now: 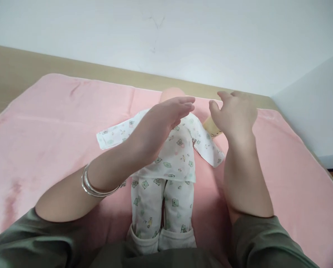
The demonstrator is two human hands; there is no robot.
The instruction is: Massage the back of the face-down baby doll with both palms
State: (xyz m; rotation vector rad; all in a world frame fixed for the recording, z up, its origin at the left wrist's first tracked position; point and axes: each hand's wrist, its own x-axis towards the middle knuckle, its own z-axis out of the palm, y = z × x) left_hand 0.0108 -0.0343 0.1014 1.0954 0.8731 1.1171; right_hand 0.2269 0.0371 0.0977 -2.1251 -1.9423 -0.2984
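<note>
A baby doll (pixel 180 149) in a white top and white trousers (pixel 148 201) with small green prints lies on its back. Its smooth head (pixel 172 93) shows only at the top, because my left hand (pixel 169 115) covers the face from this view. That hand is held over the upper chest, fingers stretched out, nothing in it. My right hand (pixel 235 113) is raised above the sleeve on the right (pixel 209 147), fingers spread and slightly blurred, holding nothing. Partly behind it is a pale yellow item (pixel 212 128) with small dark marks; its kind is unclear.
A pink mat (pixel 54 108) lies beneath the doll, with darker patches on its left part. Behind it runs a light wooden edge (pixel 105 69) along a white wall (pixel 211 41). My dark green sleeves and lap fill the near edge.
</note>
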